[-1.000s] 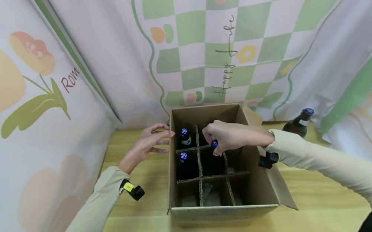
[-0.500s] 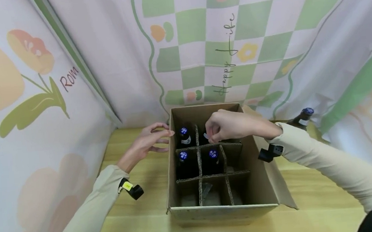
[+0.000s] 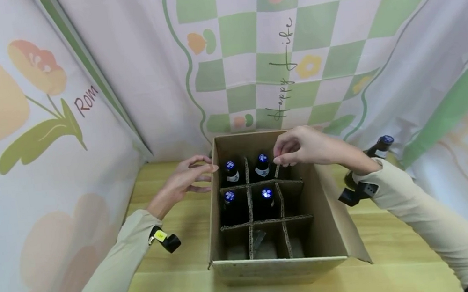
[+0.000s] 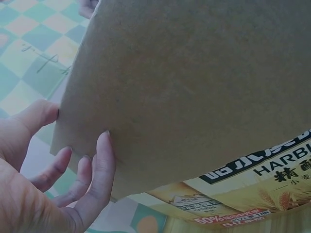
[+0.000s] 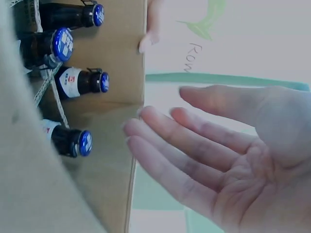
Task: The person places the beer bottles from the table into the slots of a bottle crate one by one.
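Observation:
An open cardboard box (image 3: pixel 328 221) with a divider grid stands on the wooden table. Four dark bottles with blue caps stand in its far cells: far left (image 3: pixel 230 166), far middle (image 3: pixel 262 158), middle left (image 3: pixel 229 196) and centre (image 3: pixel 267 193). My left hand (image 3: pixel 206 169) rests with straight fingers (image 4: pixel 99 165) against the outside of the box's left wall (image 4: pixel 194 87). My right hand (image 3: pixel 281 158) hovers over the far right cell with relaxed fingers and holds nothing; its bare palm (image 5: pixel 218 150) shows in the right wrist view beside the bottles (image 5: pixel 77 141).
Another dark bottle (image 3: pixel 380 146) stands on the table to the right of the box, behind my right forearm. Printed cloth panels close in the table at the left, back and right. The box's near row of cells (image 3: pixel 264 244) holds no bottles.
My right hand let go of the centre bottle, rose and moved right toward the far right cell, uncovering the far middle bottle. My left hand stayed on the box wall.

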`<act>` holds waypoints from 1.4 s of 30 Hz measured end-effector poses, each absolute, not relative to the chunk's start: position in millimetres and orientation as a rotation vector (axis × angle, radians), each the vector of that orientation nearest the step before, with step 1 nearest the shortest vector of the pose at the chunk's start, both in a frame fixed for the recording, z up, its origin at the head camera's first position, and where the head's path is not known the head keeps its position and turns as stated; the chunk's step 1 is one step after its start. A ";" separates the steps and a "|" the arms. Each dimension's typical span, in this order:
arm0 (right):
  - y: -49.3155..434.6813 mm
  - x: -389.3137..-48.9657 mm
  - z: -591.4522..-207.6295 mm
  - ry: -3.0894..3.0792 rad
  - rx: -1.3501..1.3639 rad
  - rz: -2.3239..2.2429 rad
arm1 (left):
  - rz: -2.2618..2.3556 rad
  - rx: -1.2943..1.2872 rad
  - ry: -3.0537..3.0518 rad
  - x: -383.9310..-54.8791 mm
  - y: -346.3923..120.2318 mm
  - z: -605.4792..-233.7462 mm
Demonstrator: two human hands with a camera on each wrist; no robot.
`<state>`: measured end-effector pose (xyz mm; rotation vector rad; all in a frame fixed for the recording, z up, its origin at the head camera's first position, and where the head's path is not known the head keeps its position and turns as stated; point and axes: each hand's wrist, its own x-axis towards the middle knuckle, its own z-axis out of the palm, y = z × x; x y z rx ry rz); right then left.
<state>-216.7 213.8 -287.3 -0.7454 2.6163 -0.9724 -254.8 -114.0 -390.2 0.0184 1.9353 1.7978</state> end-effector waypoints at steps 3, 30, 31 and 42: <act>220.8 -215.9 -289.3 2.630 -0.691 -1.075 | 1.801 0.006 1.936 -253.9 -112.8 -389.3; 299.4 -207.3 -339.1 3.108 -0.454 -1.539 | 1.780 0.046 1.966 -249.5 -113.4 -387.1; 302.2 -207.6 -341.1 3.171 -0.458 -1.502 | 1.782 0.046 1.968 -249.7 -113.8 -387.2; 344.5 -211.5 -365.3 3.458 -0.156 -1.515 | 1.787 0.021 1.964 -248.7 -112.3 -389.0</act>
